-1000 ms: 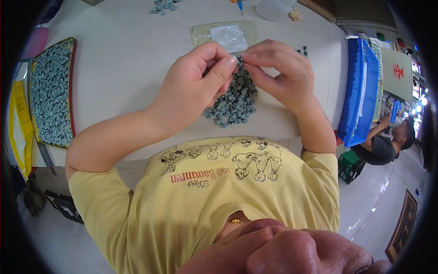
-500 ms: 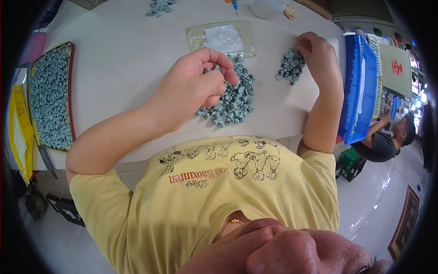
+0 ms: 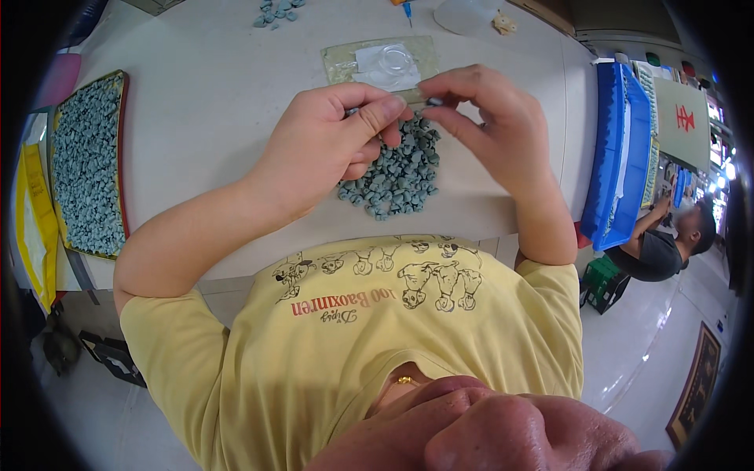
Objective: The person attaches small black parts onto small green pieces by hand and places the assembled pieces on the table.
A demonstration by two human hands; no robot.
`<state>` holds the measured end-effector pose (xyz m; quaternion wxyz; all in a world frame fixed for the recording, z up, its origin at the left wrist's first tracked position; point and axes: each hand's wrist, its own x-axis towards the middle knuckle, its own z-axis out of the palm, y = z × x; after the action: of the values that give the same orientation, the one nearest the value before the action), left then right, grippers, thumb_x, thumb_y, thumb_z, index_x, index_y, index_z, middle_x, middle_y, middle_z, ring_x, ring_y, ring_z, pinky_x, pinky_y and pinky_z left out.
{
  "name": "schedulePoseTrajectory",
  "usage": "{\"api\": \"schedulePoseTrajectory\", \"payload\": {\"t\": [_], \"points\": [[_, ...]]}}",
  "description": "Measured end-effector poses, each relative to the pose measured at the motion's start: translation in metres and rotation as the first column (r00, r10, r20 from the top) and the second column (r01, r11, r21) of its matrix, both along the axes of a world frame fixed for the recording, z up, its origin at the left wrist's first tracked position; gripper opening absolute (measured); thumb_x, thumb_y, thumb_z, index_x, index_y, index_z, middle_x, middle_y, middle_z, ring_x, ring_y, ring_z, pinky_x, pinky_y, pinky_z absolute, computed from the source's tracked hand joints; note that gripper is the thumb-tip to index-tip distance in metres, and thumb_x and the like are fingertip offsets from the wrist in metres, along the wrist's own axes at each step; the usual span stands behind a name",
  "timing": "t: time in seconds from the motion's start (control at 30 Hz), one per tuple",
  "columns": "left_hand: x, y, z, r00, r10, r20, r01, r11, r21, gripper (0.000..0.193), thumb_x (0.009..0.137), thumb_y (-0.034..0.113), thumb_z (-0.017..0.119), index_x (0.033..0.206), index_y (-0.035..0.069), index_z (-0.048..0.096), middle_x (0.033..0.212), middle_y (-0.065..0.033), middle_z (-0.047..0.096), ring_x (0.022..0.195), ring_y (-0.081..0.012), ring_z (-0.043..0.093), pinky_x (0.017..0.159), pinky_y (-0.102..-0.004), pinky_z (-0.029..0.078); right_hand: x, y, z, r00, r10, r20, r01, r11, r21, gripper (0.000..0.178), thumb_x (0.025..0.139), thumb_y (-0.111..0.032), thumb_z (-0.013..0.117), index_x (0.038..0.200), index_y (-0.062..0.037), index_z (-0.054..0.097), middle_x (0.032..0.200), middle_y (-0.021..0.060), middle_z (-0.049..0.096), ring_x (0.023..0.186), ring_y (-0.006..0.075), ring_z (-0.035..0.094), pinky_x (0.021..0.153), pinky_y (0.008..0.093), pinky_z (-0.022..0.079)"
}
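My left hand (image 3: 338, 141) hovers over the left part of a pile of small grey-green stones (image 3: 397, 180) on the white table. Its fingers are closed; a bit of grey stone (image 3: 350, 111) shows behind the thumb. Right beside it, my right hand (image 3: 491, 118) pinches a small dark grey-green stone (image 3: 434, 101) between thumb and index finger. The fingertips of both hands are close together above the pile's far edge. Past them lies a flat, clear greenish packet (image 3: 338, 61) with white paper and a clear ring (image 3: 395, 58) on it.
A red-edged tray of the same stones (image 3: 90, 165) stands at the left, beside a yellow-and-white bag (image 3: 35, 228). More loose stones (image 3: 276, 12) lie at the far edge. On the right are a blue plastic bin (image 3: 620, 157) and a seated person (image 3: 660, 247).
My right hand has come left from the small cluster of stones to meet my left hand, bringing a stone. That cluster is now hidden behind it. My left fingers have closed together more.
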<state>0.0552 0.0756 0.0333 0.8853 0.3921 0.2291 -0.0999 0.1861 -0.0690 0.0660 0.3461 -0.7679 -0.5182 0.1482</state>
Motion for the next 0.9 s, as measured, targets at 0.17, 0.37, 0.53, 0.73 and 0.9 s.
{"api": "schedulePoseTrajectory", "payload": {"t": [0.17,0.37,0.53,0.73,0.9], "points": [[0.001,-0.001,-0.002,1.0,-0.012,-0.001,0.012,0.998,0.059,0.02,0.091,0.016,0.051,0.096,-0.001,0.058,0.074,-0.0017,0.055,0.049,-0.002,0.033,0.041,-0.0179,0.026,-0.008,0.004,-0.016,0.977,0.056,0.204,-0.093,0.979,0.18,0.023,0.066,0.0,0.071,0.087,-0.0041,0.064,0.08,0.0064,0.063,0.069,0.0164,0.061,0.059,0.0243,0.048],[-0.001,0.003,-0.003,0.999,0.03,0.02,-0.031,0.999,0.038,0.019,0.09,0.015,0.052,0.096,-0.002,0.058,0.073,-0.0019,0.054,0.05,-0.0021,0.034,0.042,-0.0174,0.027,-0.007,0.006,-0.015,0.99,0.078,0.118,-0.097,0.98,0.172,0.021,0.066,0.002,0.07,0.086,-0.0021,0.065,0.081,0.0071,0.063,0.072,0.0175,0.061,0.06,0.0245,0.049],[-0.002,0.003,0.0,0.999,0.034,0.03,-0.035,0.999,0.019,0.02,0.089,0.016,0.053,0.097,-0.003,0.059,0.074,-0.0025,0.054,0.051,-0.0019,0.035,0.043,-0.017,0.029,-0.002,0.003,-0.016,0.958,0.033,-0.284,-0.005,0.995,0.101,0.02,0.069,0.012,0.064,0.086,0.0023,0.065,0.081,0.0093,0.061,0.074,0.0157,0.059,0.061,0.0238,0.046],[-0.003,0.004,-0.003,0.999,0.009,0.033,-0.009,1.0,-0.01,0.023,0.089,0.016,0.054,0.1,-0.003,0.059,0.078,-0.0032,0.053,0.052,-0.0023,0.035,0.044,-0.0168,0.029,-0.003,0.004,-0.018,0.989,0.012,-0.15,0.011,0.988,0.153,0.02,0.065,0.013,0.065,0.083,0.0031,0.064,0.079,0.0097,0.06,0.069,0.0146,0.056,0.056,0.0239,0.043],[-0.005,0.002,-0.007,0.999,-0.02,0.048,0.02,1.0,0.0,0.022,0.09,0.011,0.049,0.104,-0.003,0.057,0.082,-0.0043,0.055,0.054,-0.0032,0.035,0.045,-0.0175,0.031,0.011,0.015,-0.032,0.879,0.008,0.476,-0.17,0.94,0.297,0.022,0.06,0.011,0.068,0.08,0.0025,0.063,0.076,0.0087,0.058,0.063,0.018,0.055,0.052,0.0258,0.043]]}}
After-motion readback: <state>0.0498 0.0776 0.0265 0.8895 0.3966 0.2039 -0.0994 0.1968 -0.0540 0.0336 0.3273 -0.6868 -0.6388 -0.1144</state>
